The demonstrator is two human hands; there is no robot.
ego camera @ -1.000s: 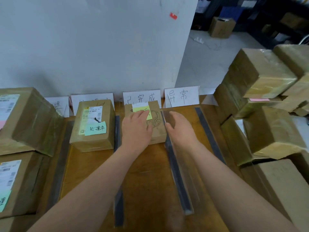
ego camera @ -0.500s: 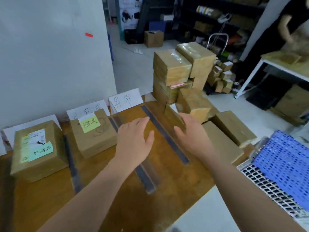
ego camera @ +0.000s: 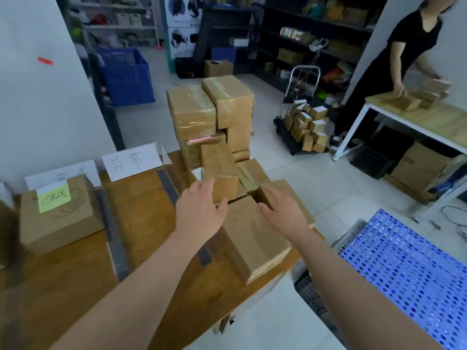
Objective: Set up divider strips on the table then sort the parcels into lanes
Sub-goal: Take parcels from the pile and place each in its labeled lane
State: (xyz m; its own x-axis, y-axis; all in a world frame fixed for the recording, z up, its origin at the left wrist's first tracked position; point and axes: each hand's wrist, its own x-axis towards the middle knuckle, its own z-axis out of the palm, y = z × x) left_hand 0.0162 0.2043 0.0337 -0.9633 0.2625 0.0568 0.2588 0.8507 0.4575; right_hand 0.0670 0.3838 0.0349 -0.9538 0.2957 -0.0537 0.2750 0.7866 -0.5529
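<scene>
A stack of brown taped parcels [ego camera: 214, 114] stands at the right end of the wooden table [ego camera: 141, 223]. A flat brown parcel [ego camera: 252, 238] lies in front of the stack, near the table's edge. My left hand [ego camera: 199, 213] hovers open over its left side, fingers spread. My right hand [ego camera: 283, 208] is open over its right side. Neither hand holds anything. Dark divider strips [ego camera: 111, 226] run across the table. A parcel with a yellow-green note [ego camera: 58, 213] sits in a lane at the left. White lane labels [ego camera: 131, 161] stand against the wall.
A blue perforated crate [ego camera: 409, 271] sits low at the right beside the table. Another person [ego camera: 409, 46] works at a white table [ego camera: 417, 117] at the far right. A trolley loaded with small boxes [ego camera: 303, 125] stands on the floor behind, with shelving and a blue bin [ego camera: 126, 74] beyond.
My view has swung right from the lanes to the parcel stack. Both hands left the noted parcel in its lane and moved right, now over the flat parcel by the stack.
</scene>
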